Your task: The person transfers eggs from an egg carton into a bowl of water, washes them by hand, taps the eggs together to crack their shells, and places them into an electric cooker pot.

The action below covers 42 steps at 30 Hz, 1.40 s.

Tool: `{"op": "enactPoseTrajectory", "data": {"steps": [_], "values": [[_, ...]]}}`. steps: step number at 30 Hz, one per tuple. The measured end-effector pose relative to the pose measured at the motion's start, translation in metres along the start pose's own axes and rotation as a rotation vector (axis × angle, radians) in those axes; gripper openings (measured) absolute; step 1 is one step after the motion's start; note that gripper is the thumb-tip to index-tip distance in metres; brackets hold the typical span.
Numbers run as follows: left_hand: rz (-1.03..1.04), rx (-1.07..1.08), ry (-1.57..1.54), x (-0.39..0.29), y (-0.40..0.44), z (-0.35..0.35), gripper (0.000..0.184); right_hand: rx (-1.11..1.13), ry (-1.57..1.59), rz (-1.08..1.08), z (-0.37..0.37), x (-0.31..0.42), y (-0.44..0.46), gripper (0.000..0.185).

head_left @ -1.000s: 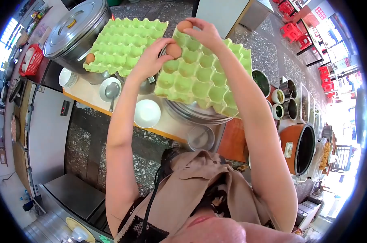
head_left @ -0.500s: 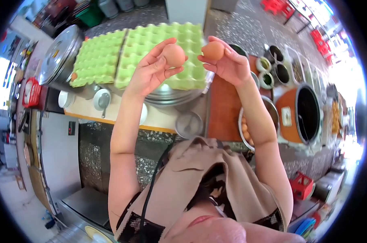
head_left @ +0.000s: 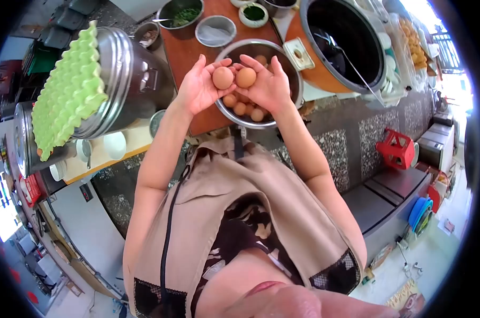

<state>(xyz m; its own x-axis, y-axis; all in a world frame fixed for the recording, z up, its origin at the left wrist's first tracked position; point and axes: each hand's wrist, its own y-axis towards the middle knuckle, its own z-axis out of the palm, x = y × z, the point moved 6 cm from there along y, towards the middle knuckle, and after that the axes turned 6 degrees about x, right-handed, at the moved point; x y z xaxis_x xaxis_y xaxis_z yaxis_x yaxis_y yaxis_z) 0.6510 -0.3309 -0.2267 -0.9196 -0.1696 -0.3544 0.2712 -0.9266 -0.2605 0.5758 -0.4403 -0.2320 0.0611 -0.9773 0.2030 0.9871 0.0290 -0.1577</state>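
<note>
My left hand [head_left: 197, 87] is turned palm up, with a brown egg [head_left: 222, 78] resting on its curled fingers. Another brown egg [head_left: 245, 77] lies in the fingers of my right hand [head_left: 272, 87], also palm up. The two hands are side by side, and the eggs are close together. Both hands hover over a large metal bowl [head_left: 298, 100] with several brown eggs [head_left: 240, 109] inside; my hands and wrists hide part of it.
Left, green egg trays [head_left: 73, 90] lie on a lidded steel pot [head_left: 128, 90]. An orange round-bodied pot [head_left: 314, 71] with a dark inside and a ladle stands right. Behind the bowl are a metal bowl of chopped greens [head_left: 184, 16] and a smaller bowl [head_left: 215, 32] on the reddish-brown board [head_left: 181, 50].
Both hands have swung right from the green egg trays to above the metal bowl, each carrying its egg. They have come closer together and turned palm up. The view has turned right too.
</note>
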Motion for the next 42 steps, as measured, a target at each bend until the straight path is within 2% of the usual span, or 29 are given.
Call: {"op": "enactPoseTrajectory", "data": {"steps": [5, 7, 8, 9, 10, 11, 12, 14, 15, 17, 18, 19, 21, 25, 28, 30, 33, 35, 37, 38, 41, 42], "values": [[-0.031, -0.097, 0.093, 0.038, 0.026, -0.019, 0.058, -0.097, -0.018, -0.022, -0.043, 0.015, -0.023, 0.075], [-0.046, -0.089, 0.088, 0.047, 0.028, -0.027, 0.048, -0.101, 0.019, -0.023, -0.06, 0.016, -0.026, 0.064], [-0.05, -0.092, 0.088, 0.049, 0.029, -0.032, 0.048, -0.089, -0.164, -0.06, -0.073, 0.023, -0.028, 0.048], [-0.045, -0.144, 0.309, 0.048, 0.028, -0.042, 0.043, -0.092, -0.16, -0.061, -0.083, 0.027, -0.031, 0.048], [-0.039, -0.193, 0.532, 0.046, 0.028, -0.052, 0.04, -0.324, -0.729, -0.124, -0.098, 0.044, -0.039, 0.043], [-0.041, -0.19, 0.532, 0.048, 0.03, -0.063, 0.04, -0.555, -1.301, -0.184, -0.104, 0.061, -0.048, 0.039], [0.018, -0.245, 0.823, 0.04, 0.031, -0.069, 0.044, -0.56, -1.301, -0.188, -0.105, 0.061, -0.05, 0.039], [0.164, -0.342, 1.316, 0.026, 0.031, -0.075, 0.053, -0.817, -1.944, -0.242, -0.096, 0.069, -0.059, 0.039], [0.163, -0.322, 1.32, 0.025, 0.035, -0.075, 0.053, -0.837, -1.943, -0.253, -0.102, 0.067, -0.062, 0.039], [0.132, -0.277, 1.419, 0.028, 0.049, -0.085, 0.05, -0.601, -2.264, -0.173, -0.111, 0.047, -0.055, 0.039], [0.225, -0.198, 1.449, 0.03, 0.058, -0.093, 0.048, -0.613, -2.267, -0.142, -0.113, 0.038, -0.057, 0.039], [0.228, -0.179, 1.442, 0.032, 0.062, -0.097, 0.048, -0.636, -2.275, -0.053, -0.11, 0.03, -0.056, 0.038], [0.42, -0.182, 1.605, 0.032, 0.065, -0.092, 0.047, -0.704, -2.36, -0.148, -0.106, 0.022, -0.053, 0.036], [0.442, -0.153, 1.681, 0.042, 0.073, -0.088, 0.051, -0.75, -2.42, -0.124, -0.106, 0.019, -0.041, 0.033], [0.449, -0.148, 1.735, 0.044, 0.08, -0.086, 0.047, -0.772, -2.378, -0.122, -0.109, 0.024, -0.033, 0.029], [0.462, -0.148, 1.761, 0.045, 0.083, -0.086, 0.045, -0.679, -2.366, -0.027, -0.118, 0.023, -0.025, 0.028], [0.384, -0.181, 1.856, 0.05, 0.087, -0.09, 0.043, -0.735, -2.486, 0.056, -0.125, 0.024, -0.011, 0.028], [0.221, -0.309, 1.962, 0.056, 0.089, -0.099, 0.045, -0.723, -2.515, 0.014, -0.122, 0.025, -0.005, 0.034], [0.265, -0.336, 2.009, 0.06, 0.09, -0.1, 0.044, -0.66, -2.524, 0.0, -0.116, 0.025, 0.002, 0.036], [0.316, -0.355, 2.054, 0.06, 0.092, -0.099, 0.043, -0.634, -2.498, 0.085, -0.118, 0.025, 0.003, 0.039], [0.236, -0.359, 2.074, 0.058, 0.1, -0.106, 0.042, -0.572, -2.343, 0.046, -0.135, 0.032, 0.005, 0.044], [0.275, -0.35, 2.061, 0.056, 0.099, -0.104, 0.04, -0.432, -2.306, -0.269, -0.126, 0.038, 0.003, 0.038]]}}
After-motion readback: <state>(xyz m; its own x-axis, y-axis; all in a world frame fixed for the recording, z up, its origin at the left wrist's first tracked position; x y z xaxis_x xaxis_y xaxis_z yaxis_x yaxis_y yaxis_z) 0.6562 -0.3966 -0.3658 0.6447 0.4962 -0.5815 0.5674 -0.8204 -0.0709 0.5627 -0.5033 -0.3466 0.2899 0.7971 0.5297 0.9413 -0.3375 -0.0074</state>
